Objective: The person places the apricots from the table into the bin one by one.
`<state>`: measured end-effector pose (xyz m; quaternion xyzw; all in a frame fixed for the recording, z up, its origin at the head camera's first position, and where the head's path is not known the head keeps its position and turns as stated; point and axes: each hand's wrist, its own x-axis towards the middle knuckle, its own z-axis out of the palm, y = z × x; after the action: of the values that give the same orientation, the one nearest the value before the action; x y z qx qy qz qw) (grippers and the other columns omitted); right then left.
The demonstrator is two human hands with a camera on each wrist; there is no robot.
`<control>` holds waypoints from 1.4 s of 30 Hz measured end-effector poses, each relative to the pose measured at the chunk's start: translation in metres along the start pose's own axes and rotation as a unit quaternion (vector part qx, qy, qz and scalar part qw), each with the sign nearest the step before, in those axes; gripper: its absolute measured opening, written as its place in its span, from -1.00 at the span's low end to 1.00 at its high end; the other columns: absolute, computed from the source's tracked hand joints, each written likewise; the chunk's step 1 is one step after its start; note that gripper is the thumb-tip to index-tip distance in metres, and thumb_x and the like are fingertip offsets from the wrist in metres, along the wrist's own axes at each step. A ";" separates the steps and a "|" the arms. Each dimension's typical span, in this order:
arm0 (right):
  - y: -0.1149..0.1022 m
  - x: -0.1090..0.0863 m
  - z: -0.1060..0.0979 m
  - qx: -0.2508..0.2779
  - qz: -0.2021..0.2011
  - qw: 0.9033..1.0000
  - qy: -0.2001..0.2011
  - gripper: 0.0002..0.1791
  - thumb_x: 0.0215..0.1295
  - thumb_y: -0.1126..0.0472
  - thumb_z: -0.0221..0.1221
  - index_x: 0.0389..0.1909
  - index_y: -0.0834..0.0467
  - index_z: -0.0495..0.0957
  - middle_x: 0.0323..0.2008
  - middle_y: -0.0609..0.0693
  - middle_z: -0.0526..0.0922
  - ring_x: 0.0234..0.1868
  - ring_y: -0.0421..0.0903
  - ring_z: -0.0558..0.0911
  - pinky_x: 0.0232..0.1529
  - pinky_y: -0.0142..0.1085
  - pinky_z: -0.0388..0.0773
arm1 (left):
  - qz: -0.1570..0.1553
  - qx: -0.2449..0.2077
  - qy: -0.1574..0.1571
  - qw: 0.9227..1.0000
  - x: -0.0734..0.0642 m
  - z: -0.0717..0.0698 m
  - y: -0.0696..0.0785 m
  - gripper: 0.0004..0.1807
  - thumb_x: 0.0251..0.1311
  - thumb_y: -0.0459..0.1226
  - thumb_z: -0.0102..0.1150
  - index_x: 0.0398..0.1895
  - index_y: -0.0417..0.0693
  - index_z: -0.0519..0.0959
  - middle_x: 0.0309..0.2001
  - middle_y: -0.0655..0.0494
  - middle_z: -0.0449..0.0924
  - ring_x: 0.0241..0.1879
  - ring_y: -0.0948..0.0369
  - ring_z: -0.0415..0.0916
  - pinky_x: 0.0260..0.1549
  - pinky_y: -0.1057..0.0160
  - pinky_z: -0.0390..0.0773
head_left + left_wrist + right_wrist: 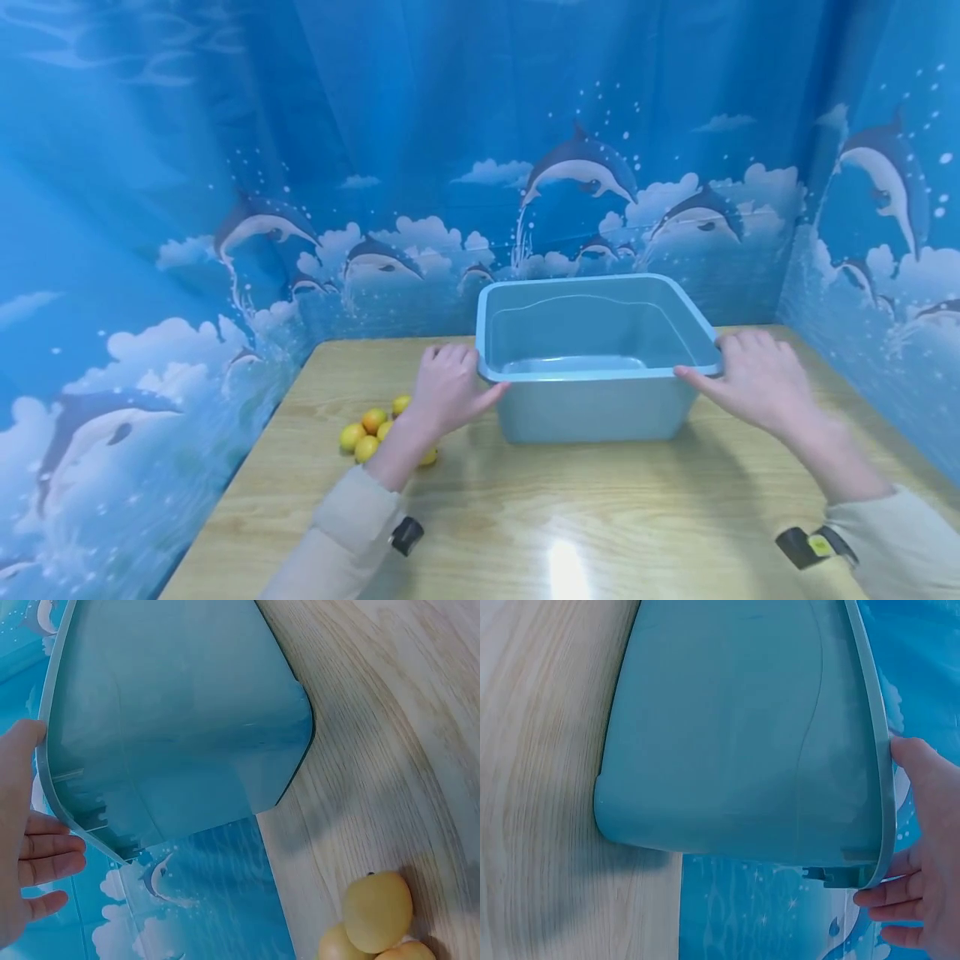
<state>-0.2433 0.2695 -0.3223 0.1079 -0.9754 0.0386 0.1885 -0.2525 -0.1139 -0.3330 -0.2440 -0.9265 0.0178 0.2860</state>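
Observation:
A light blue plastic storage bin stands on the wooden table with its wide top facing up, and no lid is on it. At its left front corner, my left hand grips the rim, thumb along the front edge and fingers at the side. My right hand holds the right front corner in the same way. Both wrist views show the bin's outer wall, with the thumb on the rim and the other fingers below it. Inside, the visible part of the bin's floor is bare.
Several small yellow-orange fruits lie in a cluster on the table, left of the bin and partly behind my left forearm. A blue dolphin-print curtain hangs around the table's back and sides.

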 end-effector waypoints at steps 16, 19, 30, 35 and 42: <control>-0.031 -0.013 -0.001 0.004 0.006 1.000 -0.020 -0.04 0.11 -0.45 -0.05 -0.16 0.50 0.43 -0.24 0.40 0.49 -0.19 0.28 0.46 -0.27 0.09 0.33 | -0.004 -0.013 -0.017 1.000 -0.024 -0.013 -0.016 -0.42 0.06 0.24 0.07 -0.41 -0.15 0.55 -0.40 0.00 0.56 -0.28 0.08 0.51 -0.19 0.07 0.46; -0.036 -0.018 -0.001 0.006 0.006 1.000 -0.021 -0.02 0.11 -0.45 -0.05 -0.12 0.52 0.42 -0.19 0.43 0.48 -0.15 0.31 0.45 -0.23 0.11 0.32 | -0.002 -0.018 -0.007 1.000 -0.030 -0.015 -0.018 -0.43 0.04 0.22 0.12 -0.41 -0.16 0.55 -0.39 -0.01 0.56 -0.26 0.07 0.52 -0.19 0.05 0.47; -0.047 -0.029 -0.002 0.007 -0.010 1.000 0.003 -0.06 0.12 -0.41 -0.01 -0.09 0.51 0.44 -0.16 0.44 0.49 -0.10 0.32 0.44 -0.21 0.14 0.34 | 0.012 -0.016 0.031 0.999 -0.045 -0.016 -0.025 -0.43 0.06 0.21 0.08 -0.39 -0.16 0.55 -0.39 0.01 0.56 -0.31 0.08 0.52 -0.21 0.05 0.48; -0.051 -0.034 -0.006 0.010 -0.009 1.000 0.006 -0.07 0.12 -0.40 0.01 -0.08 0.50 0.43 -0.13 0.45 0.48 -0.07 0.33 0.43 -0.19 0.15 0.33 | 0.012 -0.020 0.037 0.999 -0.051 -0.020 -0.024 -0.43 0.04 0.21 0.10 -0.41 -0.17 0.56 -0.43 0.01 0.55 -0.34 0.08 0.52 -0.24 0.05 0.48; -0.057 -0.041 -0.010 0.009 -0.012 1.000 0.007 -0.07 0.10 -0.42 0.02 -0.09 0.48 0.45 -0.16 0.41 0.50 -0.08 0.32 0.42 -0.16 0.15 0.31 | 0.022 -0.038 0.063 0.997 -0.060 -0.026 -0.027 -0.46 0.01 0.17 0.16 -0.43 -0.18 0.55 -0.45 0.00 0.55 -0.36 0.07 0.52 -0.25 0.02 0.50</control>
<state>-0.1901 0.2232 -0.3264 0.1206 -0.9723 0.0457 0.1951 -0.2073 -0.1677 -0.3378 -0.2755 -0.9011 -0.0261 0.3338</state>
